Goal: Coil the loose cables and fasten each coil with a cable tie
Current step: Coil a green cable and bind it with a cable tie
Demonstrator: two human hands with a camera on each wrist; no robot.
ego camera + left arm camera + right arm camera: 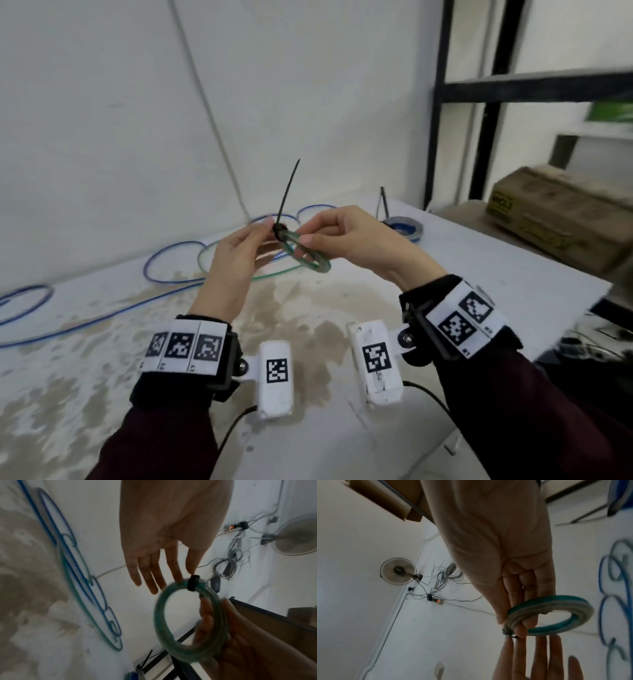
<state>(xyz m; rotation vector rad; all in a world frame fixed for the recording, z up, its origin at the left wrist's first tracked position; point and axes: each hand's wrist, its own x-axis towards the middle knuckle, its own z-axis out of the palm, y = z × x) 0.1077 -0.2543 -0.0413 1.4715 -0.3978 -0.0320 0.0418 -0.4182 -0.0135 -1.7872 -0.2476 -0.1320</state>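
Both hands up over table w/ green coil between them.
R hand grips coil, fingers thru its ring; L hand pinches black tie at its head on coil, other fingers straight, tail sticking up. Loose blue cable and green cable lie on table behind; tied blue coil far R.

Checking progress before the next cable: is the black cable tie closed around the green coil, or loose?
Closed: the cable tie forms a band around the green coil, its long tail sticking up. How tight, cannot tell.
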